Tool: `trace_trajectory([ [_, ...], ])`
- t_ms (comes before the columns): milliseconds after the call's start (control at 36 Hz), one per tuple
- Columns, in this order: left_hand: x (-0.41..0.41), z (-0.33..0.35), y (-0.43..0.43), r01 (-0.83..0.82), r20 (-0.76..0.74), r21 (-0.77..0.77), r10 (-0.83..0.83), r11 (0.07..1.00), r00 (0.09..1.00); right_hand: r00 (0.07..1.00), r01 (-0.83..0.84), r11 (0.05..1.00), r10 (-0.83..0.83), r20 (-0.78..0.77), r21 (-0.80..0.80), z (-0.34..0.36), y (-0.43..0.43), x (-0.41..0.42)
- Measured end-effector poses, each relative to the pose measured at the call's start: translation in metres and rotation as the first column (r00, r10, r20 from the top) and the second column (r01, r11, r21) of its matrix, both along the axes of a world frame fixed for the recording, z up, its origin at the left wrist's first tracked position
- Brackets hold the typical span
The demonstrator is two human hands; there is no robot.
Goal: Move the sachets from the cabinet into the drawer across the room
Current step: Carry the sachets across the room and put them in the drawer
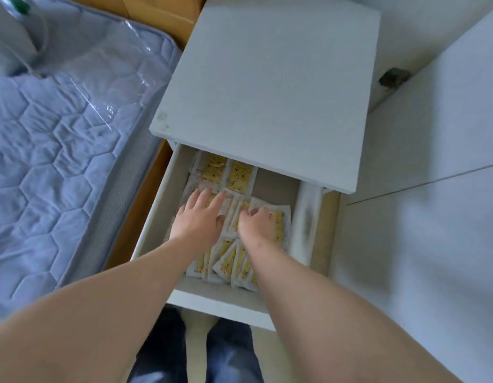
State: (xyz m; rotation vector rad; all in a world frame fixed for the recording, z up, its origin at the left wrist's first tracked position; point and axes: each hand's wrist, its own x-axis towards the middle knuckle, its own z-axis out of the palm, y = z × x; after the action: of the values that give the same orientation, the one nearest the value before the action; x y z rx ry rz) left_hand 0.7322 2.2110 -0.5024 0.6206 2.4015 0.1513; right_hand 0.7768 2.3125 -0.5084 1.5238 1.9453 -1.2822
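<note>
The white drawer [154, 225] of a bedside cabinet [270, 87] stands pulled out below me. Several white sachets with yellow print [237, 175] lie in it, some flat at the back, others overlapping near the front [228, 261]. My left hand [198, 217] rests flat on the sachets in the middle, fingers spread. My right hand [257, 221] is beside it, fingers curled down onto a sachet [281, 217]; whether it grips that sachet I cannot tell.
A mattress [54, 150] wrapped in clear plastic lies to the left on a wooden bed frame [145, 194]. White floor tiles [422, 244] spread to the right. A white wall panel [447, 87] stands behind the cabinet. My legs [226, 355] are under the drawer front.
</note>
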Motion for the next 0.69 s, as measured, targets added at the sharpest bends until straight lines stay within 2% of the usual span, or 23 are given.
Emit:
trace_trajectory([
  [222, 0.047, 0.079, -0.002, -0.014, 0.007, 0.030, 0.014, 0.999, 1.000, 0.993, 0.081, 0.996, -0.084, -0.081, -0.046, 0.085, -0.012, 0.045],
  [361, 0.071, 0.111, -0.010, 0.000, 0.041, 0.034, -0.002, 0.999, 0.999, 0.986, 0.146, 0.989, -0.147, -0.082, -0.020, 0.123, -0.021, 0.077],
  [583, 0.087, 0.146, -0.029, 0.121, 0.040, 0.113, -0.126, 0.986, 0.991, 0.948, 0.301, 0.953, -0.296, -0.120, 0.031, 0.159, -0.054, 0.112],
  [695, 0.089, 0.159, -0.049, 0.240, 0.034, 0.154, -0.248, 0.958, 0.968, 0.906, 0.404, 0.912, -0.389, -0.170, 0.070, 0.168, -0.087, 0.125],
])
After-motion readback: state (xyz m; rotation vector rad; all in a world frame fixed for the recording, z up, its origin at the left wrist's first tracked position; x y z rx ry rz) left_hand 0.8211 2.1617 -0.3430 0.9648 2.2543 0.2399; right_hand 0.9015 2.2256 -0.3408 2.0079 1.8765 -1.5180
